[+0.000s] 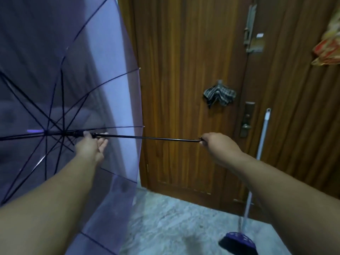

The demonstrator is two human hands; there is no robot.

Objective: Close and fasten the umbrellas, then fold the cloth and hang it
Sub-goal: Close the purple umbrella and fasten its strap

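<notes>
A large see-through purple umbrella (pixel 103 74) is held sideways, canopy spread wide on the left. Its black shaft (pixel 147 138) runs level across the middle. My left hand (pixel 92 146) is at the runner near the ribs, thumb and fingers loosely around the shaft. My right hand (pixel 213 144) is closed on the handle end of the shaft. A striped grey cloth (pixel 219 95) hangs bunched on the wooden door (pixel 184 70).
A broom (pixel 257 159) with a pale handle and blue head leans against the door on the right. A door lock plate (pixel 246 119) sits beside it. Red and yellow fabric (pixel 327 50) hangs at the upper right. The floor (pixel 174 223) is pale marble.
</notes>
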